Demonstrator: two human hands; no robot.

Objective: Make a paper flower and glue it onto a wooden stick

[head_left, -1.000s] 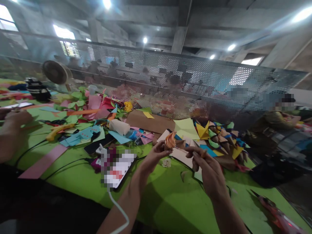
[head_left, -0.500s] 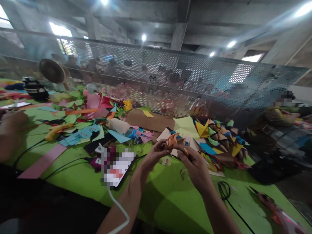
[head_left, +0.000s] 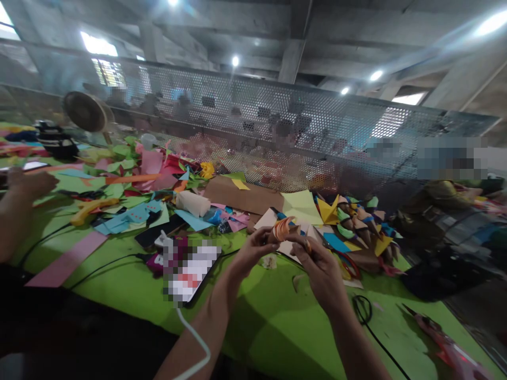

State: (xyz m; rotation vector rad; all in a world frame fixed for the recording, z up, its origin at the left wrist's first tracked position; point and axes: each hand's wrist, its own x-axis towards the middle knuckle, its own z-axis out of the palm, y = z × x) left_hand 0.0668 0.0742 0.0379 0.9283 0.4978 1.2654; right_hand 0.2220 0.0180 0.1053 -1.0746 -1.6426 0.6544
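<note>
My left hand (head_left: pixel 253 249) pinches a small orange and white folded paper cone (head_left: pixel 283 228) above the green table (head_left: pixel 261 322). My right hand (head_left: pixel 319 266) is closed against the same paper piece from the right, and a thin orange stick-like thing shows between its fingers. Both hands hover just in front of a pile of finished paper cones (head_left: pixel 358 224) and coloured sheets.
A phone (head_left: pixel 190 272) on a white cable lies left of my hands. Paper scraps (head_left: pixel 150 179), a brown sheet (head_left: pixel 241 198), a small fan (head_left: pixel 84 112) and a perforated metal screen (head_left: pixel 277 137) lie beyond. Another person's hand (head_left: pixel 24 184) rests far left. Red scissors (head_left: pixel 443 343) lie at right.
My right hand moved left and closed in on the paper cone, meeting my left hand. The view shifted slightly.
</note>
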